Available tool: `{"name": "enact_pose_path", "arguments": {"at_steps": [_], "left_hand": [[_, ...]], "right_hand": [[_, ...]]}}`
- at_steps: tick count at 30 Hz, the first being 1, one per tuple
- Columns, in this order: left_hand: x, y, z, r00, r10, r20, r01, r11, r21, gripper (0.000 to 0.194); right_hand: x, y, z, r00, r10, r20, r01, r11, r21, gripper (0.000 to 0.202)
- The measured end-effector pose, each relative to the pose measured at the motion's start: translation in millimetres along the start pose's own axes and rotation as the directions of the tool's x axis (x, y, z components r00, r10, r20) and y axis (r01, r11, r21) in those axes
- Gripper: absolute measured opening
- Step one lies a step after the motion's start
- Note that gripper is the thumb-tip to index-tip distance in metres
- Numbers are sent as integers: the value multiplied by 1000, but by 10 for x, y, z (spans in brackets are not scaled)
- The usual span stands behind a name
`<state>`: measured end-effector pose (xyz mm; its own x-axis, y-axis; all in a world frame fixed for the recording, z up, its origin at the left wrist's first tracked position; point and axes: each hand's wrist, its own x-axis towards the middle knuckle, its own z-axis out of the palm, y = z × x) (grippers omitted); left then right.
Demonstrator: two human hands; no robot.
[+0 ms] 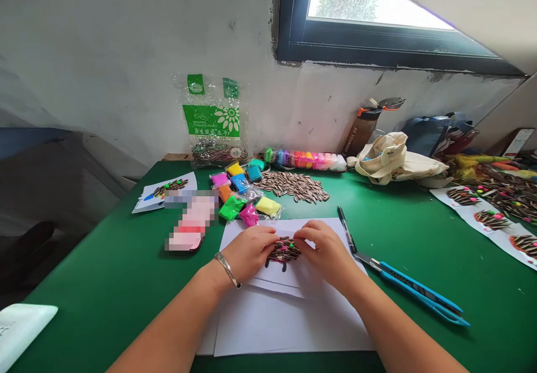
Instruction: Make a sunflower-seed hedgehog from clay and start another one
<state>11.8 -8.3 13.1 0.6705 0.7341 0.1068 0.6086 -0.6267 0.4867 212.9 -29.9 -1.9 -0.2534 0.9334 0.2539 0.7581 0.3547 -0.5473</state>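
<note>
A small figure [284, 250] covered in striped sunflower seeds, with pink and green dots and dark legs, lies on a white paper sheet [277, 284]. My left hand [250, 251], with a silver bangle at the wrist, has its thumb and fingers closed at the figure's left edge. At the right edge, the thumb and bent fingers of my right hand [321, 245] are closed on it too. Part of the figure is hidden by the fingertips. Under the sheet lies more white paper [289, 325].
Behind the paper are coloured clay packets [231, 208] and a sunflower seed pile [296, 185]. A black pen [346, 229] and blue cutter [419, 292] lie right. Finished seed pictures [490, 219] rest far right. A seed bag [216, 124] leans on the wall; a bottle [363, 127] stands behind.
</note>
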Motion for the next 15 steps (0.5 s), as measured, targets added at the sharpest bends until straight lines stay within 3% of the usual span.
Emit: {"name": "enact_pose_path", "arguments": {"at_steps": [3, 7, 12, 15], "left_hand": [[-33, -26, -83, 999, -36, -29, 36, 999, -4, 28], [-69, -22, -173, 994, -102, 44, 100, 995, 26, 25], [-89, 23, -173, 977, -169, 127, 157, 983, 97, 16], [-82, 63, -122, 974, -181, 139, 160, 976, 148, 25]], "right_hand": [[-25, -44, -24, 998, -44, 45, 44, 999, -9, 19], [-37, -85, 15, 988, -96, 119, 102, 994, -41, 25], [-17, 25, -52, 998, 4, 66, -4, 1000, 11, 28], [-25, 69, -111, 988, 40, 151, -41, 999, 7, 36]]}}
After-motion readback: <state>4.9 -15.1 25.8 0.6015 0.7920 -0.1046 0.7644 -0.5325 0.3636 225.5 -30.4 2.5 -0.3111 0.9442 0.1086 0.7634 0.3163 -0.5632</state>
